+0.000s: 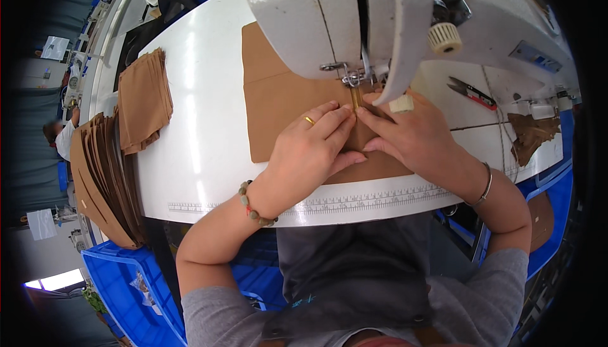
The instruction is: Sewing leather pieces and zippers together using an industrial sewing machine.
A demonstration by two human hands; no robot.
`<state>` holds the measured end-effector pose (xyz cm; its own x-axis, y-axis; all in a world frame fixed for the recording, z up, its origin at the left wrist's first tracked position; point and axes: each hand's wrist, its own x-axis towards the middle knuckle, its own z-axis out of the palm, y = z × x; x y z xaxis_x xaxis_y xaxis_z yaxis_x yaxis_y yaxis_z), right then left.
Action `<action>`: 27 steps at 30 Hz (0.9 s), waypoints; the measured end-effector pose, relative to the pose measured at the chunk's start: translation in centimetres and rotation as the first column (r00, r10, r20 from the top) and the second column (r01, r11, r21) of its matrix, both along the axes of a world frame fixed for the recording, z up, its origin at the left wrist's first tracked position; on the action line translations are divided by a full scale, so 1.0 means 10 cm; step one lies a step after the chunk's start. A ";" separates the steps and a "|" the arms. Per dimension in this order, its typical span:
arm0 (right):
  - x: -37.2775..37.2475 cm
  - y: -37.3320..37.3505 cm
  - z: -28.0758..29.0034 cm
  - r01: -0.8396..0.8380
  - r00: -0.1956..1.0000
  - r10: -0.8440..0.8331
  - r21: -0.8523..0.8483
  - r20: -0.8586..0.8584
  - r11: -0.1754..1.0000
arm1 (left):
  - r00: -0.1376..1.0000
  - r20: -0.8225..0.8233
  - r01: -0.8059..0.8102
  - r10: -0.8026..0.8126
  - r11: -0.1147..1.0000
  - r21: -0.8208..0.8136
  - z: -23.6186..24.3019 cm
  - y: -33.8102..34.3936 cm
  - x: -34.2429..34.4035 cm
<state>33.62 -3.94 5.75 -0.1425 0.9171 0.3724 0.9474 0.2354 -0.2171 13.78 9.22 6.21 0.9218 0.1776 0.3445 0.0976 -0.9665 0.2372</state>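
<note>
A large brown fabric panel [269, 103] lies under the head of a white sewing machine [304, 24]. My left hand [310, 138] rests on it just left of the presser foot [353, 80], fingers together and curled onto the cloth, thumb turned inward. On the other side my right hand [408, 128] presses the same fabric, its fingertips beside the foot and its thumb close to my left thumb. Between my fingertips a narrow yellowish strip [355, 99] runs toward the needle. The cloth under my palms is partly hidden.
Stacked brown pieces [145, 97] lie at the table's left, with more brown panels [104, 176] hanging beside. Thread snips [472, 92] and a crumpled brown scrap [532, 135] sit right. A printed ruler [335, 204] follows the front edge. Blue crates [130, 290] stand below; a person [63, 138] is far left.
</note>
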 end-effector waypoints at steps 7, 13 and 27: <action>0.04 0.08 -0.14 0.058 0.998 -0.059 0.064 0.019 0.996 | 0.999 0.003 -0.042 0.042 0.999 -0.018 -0.01 0.12 0.08; 0.06 0.07 -0.11 0.052 0.998 -0.050 0.034 -0.045 0.998 | 0.997 0.024 -0.077 0.077 0.997 0.029 -0.03 0.14 0.09; 0.19 0.03 -0.09 0.053 0.958 -0.057 -0.021 -0.280 0.998 | 0.991 0.021 -0.131 0.130 0.987 0.092 -0.05 0.03 0.06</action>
<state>35.56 -3.62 4.86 0.0166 0.9255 0.3784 0.8596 0.1800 -0.4781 14.39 9.47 5.69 0.8874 0.2629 0.3786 0.2216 -0.9636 0.1497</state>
